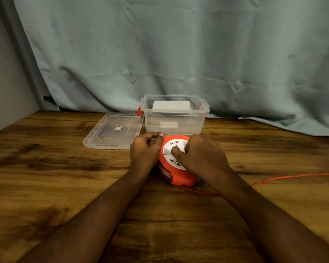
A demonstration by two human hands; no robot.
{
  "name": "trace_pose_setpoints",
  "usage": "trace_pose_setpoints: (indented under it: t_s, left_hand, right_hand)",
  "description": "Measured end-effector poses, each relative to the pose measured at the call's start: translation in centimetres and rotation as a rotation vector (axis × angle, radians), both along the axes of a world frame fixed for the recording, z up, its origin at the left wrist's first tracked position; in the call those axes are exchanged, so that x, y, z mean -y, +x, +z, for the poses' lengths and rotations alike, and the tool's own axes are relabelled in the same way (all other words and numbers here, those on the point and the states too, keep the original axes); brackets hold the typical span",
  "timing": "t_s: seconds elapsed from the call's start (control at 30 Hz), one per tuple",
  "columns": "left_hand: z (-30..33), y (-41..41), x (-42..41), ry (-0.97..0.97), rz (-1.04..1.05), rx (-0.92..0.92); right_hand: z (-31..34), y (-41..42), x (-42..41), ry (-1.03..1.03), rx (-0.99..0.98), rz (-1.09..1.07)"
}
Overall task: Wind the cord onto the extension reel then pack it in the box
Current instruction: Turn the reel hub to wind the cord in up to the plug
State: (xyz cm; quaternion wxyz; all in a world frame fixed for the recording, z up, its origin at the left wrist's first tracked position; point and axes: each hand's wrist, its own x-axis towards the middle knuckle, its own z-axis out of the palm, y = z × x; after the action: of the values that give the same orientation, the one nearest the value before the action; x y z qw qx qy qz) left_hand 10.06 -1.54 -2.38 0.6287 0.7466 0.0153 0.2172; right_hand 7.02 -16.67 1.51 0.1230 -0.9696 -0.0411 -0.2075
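Note:
An orange extension reel (176,175) with a white socket face lies flat on the wooden table (46,168), just in front of a clear plastic box (174,120). My left hand (145,149) grips the reel's left rim with curled fingers. My right hand (201,154) covers the reel's right side, its fingers curled round the white centre knob. The orange cord (285,177) leaves the reel's near side, passes under my right forearm and trails off the right edge of view.
The box's clear lid (114,131) lies flat to the left of the box. Red latches (139,111) sit on the box's ends. A grey-green curtain (179,54) hangs behind the table.

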Motion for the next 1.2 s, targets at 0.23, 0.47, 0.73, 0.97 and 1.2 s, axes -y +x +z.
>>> trace_pose_setpoints:
  t_s: [0.23,0.47,0.73,0.97,1.2]
  left_hand:
    - [0.6,0.6,-0.8,-0.064,-0.073,0.017]
    - [0.5,0.7,-1.0,-0.061,-0.075,-0.001]
    - [0.2,0.7,-0.9,-0.092,-0.049,0.006]
    - [0.2,0.5,-0.8,-0.085,-0.056,0.018]
    - [0.1,0.5,-0.7,-0.080,-0.086,0.023]
  right_hand:
    - [3.4,0.6,3.4,-0.060,-0.147,0.357]
    - [2.9,1.4,4.4,-0.135,-0.163,0.479]
    - [2.5,1.0,4.1,-0.103,-0.025,0.495]
    - [1.7,0.9,2.9,-0.132,-0.011,0.404]
    - [0.5,0.7,1.3,-0.108,0.069,0.319]
